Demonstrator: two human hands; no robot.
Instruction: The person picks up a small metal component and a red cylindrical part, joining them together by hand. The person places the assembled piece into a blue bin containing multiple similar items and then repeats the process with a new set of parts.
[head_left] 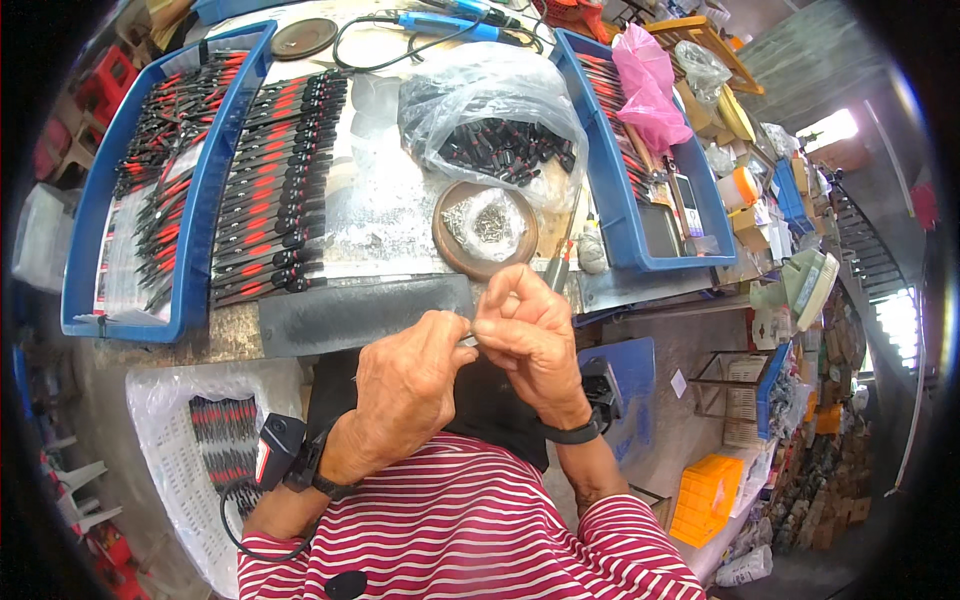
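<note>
- Dressed in a magenta-and-white striped shirt point(470, 530), with a black strap and boxy black device point(280, 445) on one wrist and a dark band point(575, 430) on the other.
- Set low at left, beside a white perforated plastic basket point(165, 430) holding slim black-and-red pieces point(225, 450).
- Brought together at the worktable's near edge: left hand point(408, 372) and right hand point(532, 345), thumbs pinched against fingertips on a small greyish piece point(470, 340), mostly hidden and too tiny to identify.
- Just beyond the fingertips, near the right end of a flat dark-grey pad point(365, 312).
- Farther in, a round brown dish point(445, 235) with tiny metallic parts in clear plastic point(490, 225).
- To the left, a row of slender red-and-black pen-like tools point(275, 190) alongside a long blue plastic tray point(185, 290) of similar ones.
- Behind the dish, a clear plastic bag point(480, 80) of short black cylinders point(505, 150).
- At right, a second blue tray point(680, 262), topped by a crumpled pink plastic bag point(650, 90).
- Farthest back, a blue-handled tool point(450, 25) with a black cord.
</note>
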